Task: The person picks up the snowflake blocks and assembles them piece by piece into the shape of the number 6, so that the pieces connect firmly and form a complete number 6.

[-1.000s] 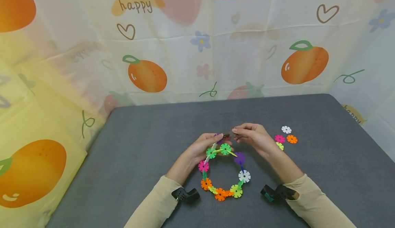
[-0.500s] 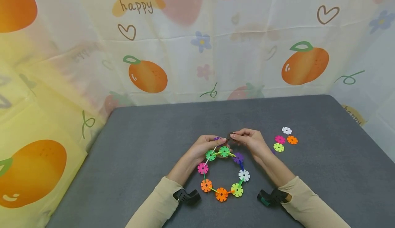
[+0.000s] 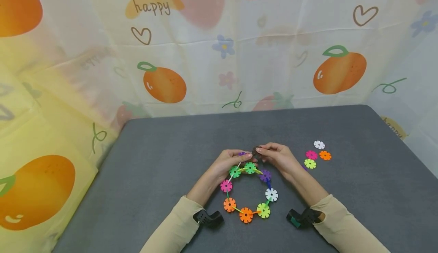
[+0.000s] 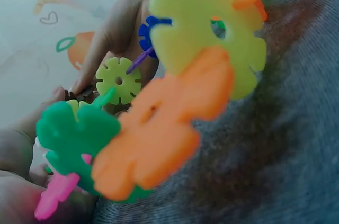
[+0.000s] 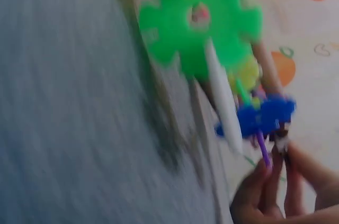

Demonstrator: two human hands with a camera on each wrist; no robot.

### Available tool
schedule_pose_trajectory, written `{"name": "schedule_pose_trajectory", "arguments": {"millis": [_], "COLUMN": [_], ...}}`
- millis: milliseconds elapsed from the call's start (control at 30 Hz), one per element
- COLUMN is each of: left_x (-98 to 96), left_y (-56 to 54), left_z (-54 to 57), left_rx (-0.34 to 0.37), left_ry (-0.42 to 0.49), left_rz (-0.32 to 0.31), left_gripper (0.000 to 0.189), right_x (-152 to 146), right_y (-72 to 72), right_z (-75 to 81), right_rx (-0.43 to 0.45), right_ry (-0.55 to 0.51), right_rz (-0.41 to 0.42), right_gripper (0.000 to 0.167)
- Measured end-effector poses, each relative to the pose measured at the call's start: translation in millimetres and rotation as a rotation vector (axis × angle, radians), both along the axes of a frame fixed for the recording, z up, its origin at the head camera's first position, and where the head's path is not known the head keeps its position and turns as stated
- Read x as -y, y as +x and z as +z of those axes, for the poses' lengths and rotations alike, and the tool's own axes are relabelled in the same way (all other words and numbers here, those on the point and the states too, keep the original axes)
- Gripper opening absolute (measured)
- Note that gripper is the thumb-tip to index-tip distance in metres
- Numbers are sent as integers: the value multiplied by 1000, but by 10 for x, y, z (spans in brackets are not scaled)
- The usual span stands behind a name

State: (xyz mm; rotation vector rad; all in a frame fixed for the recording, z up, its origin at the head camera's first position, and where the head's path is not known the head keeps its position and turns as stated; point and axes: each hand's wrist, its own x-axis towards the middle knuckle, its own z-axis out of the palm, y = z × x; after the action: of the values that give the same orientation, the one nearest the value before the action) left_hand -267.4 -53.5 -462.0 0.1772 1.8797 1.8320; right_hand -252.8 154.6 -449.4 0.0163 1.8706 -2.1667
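Note:
A chain of slotted plastic snowflake discs, in orange, yellow, white, purple, green and pink, forms a ring; its nearest orange disc shows in the head view. My left hand grips the far part of this chain, thumb on top, beside a purple disc. Between thumb and fingers, my right hand pinches a dark brown snowflake disc, right at the left thumb tip. Close up in the left wrist view hang a yellow disc and an orange disc. A green disc and a blue disc fill the right wrist view.
Loose discs lie right of my right hand: white, pink, orange and yellow. A purple bit peeks from behind the right forearm. A patterned cloth hangs behind the grey table.
My right hand has come left and slightly nearer, bringing the brown disc up to the left fingertips. The loose yellow disc has come fully into view. Over the last half second, little differs.

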Motion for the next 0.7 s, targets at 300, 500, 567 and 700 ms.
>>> {"name": "schedule_pose_trajectory", "arguments": {"millis": [300,500,567,700], "left_x": [-70,-88,-81,-52], "left_y": [16,5,-4,-15], "left_z": [-14,-12,-8,-6], "left_rx": [52,60,68,69], "left_ry": [63,46,56,50], "left_rz": [49,83,88,116], "left_gripper": [34,39,40,39], "right_x": [-42,-83,-121,-240], "right_y": [-7,-22,-43,-89], "right_z": [-11,48,86,133], "right_rx": [-20,-61,-67,-49], "right_ry": [-5,127,162,153], "right_rz": [-28,-9,31,107], "right_gripper": [11,26,41,54]}}
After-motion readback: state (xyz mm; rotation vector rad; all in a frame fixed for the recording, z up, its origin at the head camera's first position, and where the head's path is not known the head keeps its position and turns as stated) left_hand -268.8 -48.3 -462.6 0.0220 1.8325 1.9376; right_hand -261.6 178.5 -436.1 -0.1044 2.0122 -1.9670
